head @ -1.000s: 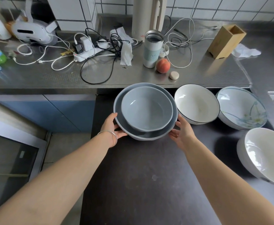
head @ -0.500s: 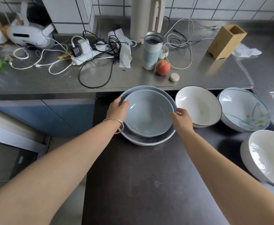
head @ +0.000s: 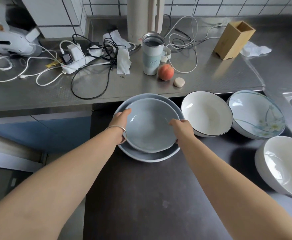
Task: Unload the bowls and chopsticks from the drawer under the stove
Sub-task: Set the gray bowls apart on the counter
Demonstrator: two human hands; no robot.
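At frame centre, the left hand [head: 120, 119] and right hand [head: 182, 126] pinched the smaller grey-blue ceramic bowl [head: 151, 129] by its rims; since before, it tilted inside the larger grey-blue bowl [head: 148, 157].

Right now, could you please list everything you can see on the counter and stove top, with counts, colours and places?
Small grey-blue ceramic bowl: 1, nested in the larger one, gripped at both sides.
Large grey-blue ceramic bowl: 1, on the dark stove top.
White black-rimmed bowl: 1, right of the grey pair.
Pale flower-painted bowl: 1, further right.
Plain white bowl: 1, right edge.
Steel tumbler: 1, pale green band, on the steel counter.
Peach: 1, beside the tumbler.
Round beige lid: 1, right of the peach.
Bamboo holder: 1, empty as far as visible.
Cables and power strip: several, white and black, left counter.
White headset: 1, far left.
Left hand, bangle on wrist; right hand.
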